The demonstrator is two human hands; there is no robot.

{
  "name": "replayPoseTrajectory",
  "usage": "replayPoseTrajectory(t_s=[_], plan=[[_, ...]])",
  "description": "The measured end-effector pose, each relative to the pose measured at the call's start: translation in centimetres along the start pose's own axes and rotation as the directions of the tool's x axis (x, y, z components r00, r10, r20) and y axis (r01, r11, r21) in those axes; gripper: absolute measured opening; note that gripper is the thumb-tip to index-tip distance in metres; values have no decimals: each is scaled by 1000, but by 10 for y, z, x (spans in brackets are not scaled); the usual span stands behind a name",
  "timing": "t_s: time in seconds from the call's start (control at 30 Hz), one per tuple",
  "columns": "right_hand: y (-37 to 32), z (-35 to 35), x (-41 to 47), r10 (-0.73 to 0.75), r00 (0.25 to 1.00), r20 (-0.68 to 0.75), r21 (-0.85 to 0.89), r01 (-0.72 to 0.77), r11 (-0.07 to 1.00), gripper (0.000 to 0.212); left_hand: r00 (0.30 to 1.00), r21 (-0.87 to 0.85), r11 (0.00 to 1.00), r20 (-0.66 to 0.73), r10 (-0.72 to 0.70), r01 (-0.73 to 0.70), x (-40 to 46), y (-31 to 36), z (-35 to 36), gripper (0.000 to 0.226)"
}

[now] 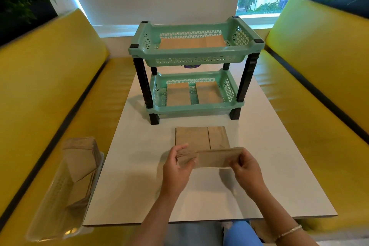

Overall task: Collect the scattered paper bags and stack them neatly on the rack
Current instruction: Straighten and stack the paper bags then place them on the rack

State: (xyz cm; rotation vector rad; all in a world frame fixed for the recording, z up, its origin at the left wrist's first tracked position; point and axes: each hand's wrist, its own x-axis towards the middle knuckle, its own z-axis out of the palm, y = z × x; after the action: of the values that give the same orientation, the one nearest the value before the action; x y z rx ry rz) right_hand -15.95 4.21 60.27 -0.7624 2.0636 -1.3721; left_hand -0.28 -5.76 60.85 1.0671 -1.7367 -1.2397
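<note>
Both hands (176, 168) (244, 166) gripping paper bags (213, 159), long axis left-right

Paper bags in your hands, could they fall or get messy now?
Maybe. The left hand and right hand pinch only the ends of the held bags, so middle ones might slip out. They hover over the bags on the table and could knock them crooked. The rack looks light; a bump might shift it.
</note>
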Motion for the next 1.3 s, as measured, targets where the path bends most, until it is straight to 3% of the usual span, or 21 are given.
replayPoseTrajectory(t_s=[0.13, 0.23, 0.3, 0.4, 0.47, 0.53, 0.6, 0.73, 0.83, 1.0, 1.1, 1.3], plan=[[10, 0, 2, 53, 998, 19, -109, -50, 993, 16, 971, 223, 954, 171, 166, -202, 5, -7, -17, 37], [-4, -3, 6, 27, 997, 75, -98, -20, 995, 23, 921, 365, 895, 374, 112, -257, 15, 15, -27, 32], [-21, -6, 10, 0, 998, 69, -18, 1, 1000, 27, 899, 463, 845, 436, 44, -266, 25, 28, -26, 31], [-49, -12, 21, 46, 999, 4, 253, -45, 966, 30, 937, 447, 891, 340, -87, -79, 41, 39, -21, 30], [-63, -12, 32, 93, 994, 52, 370, -106, 923, 47, 927, 286, 948, 298, -227, 141, 51, 42, -15, 29], [-77, -4, 40, 140, 975, 171, 305, -187, 934, 57, 888, 77, 934, 291, -357, 350, 60, 47, -5, 30], [-88, 10, 44, 190, 952, 241, 160, -232, 959, 49, 870, -16, 897, 254, -423, 441, 70, 54, 7, 31], [-106, 24, 76, 160, 987, 35, -35, -158, 987, 22, 942, 172, 931, 45, -332, 321, 97, 75, 28, 34], [-130, 26, 112, 110, 992, -59, -228, -121, 966, 1, 972, 365, 904, -9, -236, 223, 129, 89, 43, 39], [-150, 31, 167, 38, 992, -122, -434, -87, 897, 24, 966, 584, 786, 15, -258, 201, 188, 94, 69, 38], [-143, 33, 191, 35, 989, -142, -410, -91, 907, 23, 973, 630, 766, 70, -219, 127, 207, 89, 80, 32], [-129, 40, 215, 74, 985, -154, -352, -124, 928, 29, 950, 722, 677, 87, -298, 147, 230, 74, 92, 46]])
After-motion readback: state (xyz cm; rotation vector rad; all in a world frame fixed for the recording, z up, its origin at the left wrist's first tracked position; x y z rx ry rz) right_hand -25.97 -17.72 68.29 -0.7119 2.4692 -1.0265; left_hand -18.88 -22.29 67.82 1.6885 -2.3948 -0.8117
